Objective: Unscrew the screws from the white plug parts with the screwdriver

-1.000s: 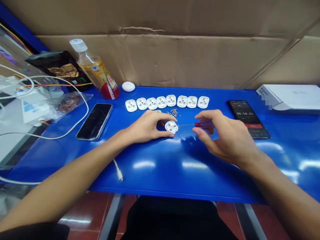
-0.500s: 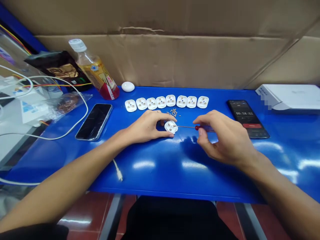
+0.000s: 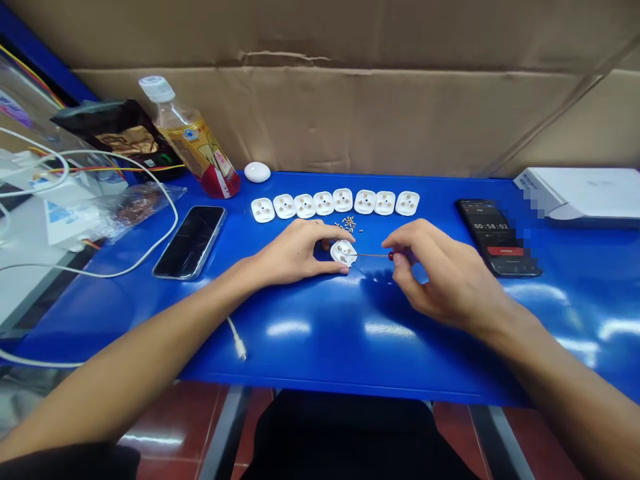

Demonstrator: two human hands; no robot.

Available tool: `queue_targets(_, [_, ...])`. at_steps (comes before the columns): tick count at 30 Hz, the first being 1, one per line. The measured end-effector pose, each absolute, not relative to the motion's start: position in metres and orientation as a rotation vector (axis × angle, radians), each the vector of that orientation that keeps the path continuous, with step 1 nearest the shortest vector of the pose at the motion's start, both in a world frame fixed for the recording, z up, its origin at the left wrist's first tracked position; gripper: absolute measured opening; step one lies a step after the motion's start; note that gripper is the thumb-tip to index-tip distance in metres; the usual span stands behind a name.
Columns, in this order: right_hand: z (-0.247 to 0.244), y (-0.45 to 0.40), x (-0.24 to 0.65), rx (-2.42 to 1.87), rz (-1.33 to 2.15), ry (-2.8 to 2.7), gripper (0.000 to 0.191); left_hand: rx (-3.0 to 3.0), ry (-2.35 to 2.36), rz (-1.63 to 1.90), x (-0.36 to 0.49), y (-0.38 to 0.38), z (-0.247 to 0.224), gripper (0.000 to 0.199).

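**Plug in hand:** a white three-pin plug housing point(image 3: 344, 253) is sitting on the blue worktop point(image 3: 300, 333), just in from the middle of the near row of parts, with its brass terminals facing up.

**Left hand:** the left hand point(image 3: 295, 250) is arched over the housing, pinching it between thumb and fingertips and pressing it against the worktop.

**Right hand:** the right hand point(image 3: 440, 273) is pinching a red-handled screwdriver point(image 3: 391, 255) between thumb and fingers, most of the handle hidden inside the grip.

**Work in progress:** the screwdriver's thin shaft is lying level and pointing left, its tip reaching the housing at the terminals.

**Nearby parts:** a small heap of tiny brass screws point(image 3: 347, 224) is lying just beyond the left hand's fingers. Behind it, a row of eight matching plug housings point(image 3: 343, 199) is running along the worktop's far edge.

**Far edge:** a smartphone showing a timer point(image 3: 493, 237) is lying to the right, another smartphone point(image 3: 190, 241) to the left, and a drink bottle point(image 3: 193, 140) is standing at the far left corner.
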State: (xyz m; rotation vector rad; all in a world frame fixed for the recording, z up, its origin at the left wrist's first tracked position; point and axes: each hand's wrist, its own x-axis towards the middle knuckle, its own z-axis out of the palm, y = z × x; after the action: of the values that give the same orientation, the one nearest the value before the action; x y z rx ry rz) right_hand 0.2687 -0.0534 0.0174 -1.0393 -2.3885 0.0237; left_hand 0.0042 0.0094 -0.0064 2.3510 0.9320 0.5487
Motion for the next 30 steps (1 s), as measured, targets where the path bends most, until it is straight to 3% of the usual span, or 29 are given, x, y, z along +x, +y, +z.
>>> queue_targets(4, [0.015, -0.054, 0.267, -1.047, 0.010, -2.447, 0.015, 2.345, 0.923, 0.546, 0.004, 0.009, -0.006, 0.050])
queue_targets(9, [0.009, -0.052, 0.268, -1.272, 0.042, -2.564, 0.026, 2.346, 0.938, 0.527, 0.005, 0.009, -0.005, 0.051])
queue_targets(14, [0.013, -0.049, 0.270, -1.094, 0.155, -2.444, 0.004, 2.372, 0.938, 0.534, 0.004, 0.009, -0.006, 0.051])
queue_targets(19, [0.021, -0.051, 0.267, -0.949, 0.303, -2.282, 0.019, 2.386, 0.929, 0.543, 0.004, 0.009, -0.006, 0.050])
queue_targets(30, [0.019, -0.050, 0.270, -0.963, 0.360, -2.295, 0.020, 2.361, 0.862, 0.560, 0.005, 0.009, -0.007, 0.050])
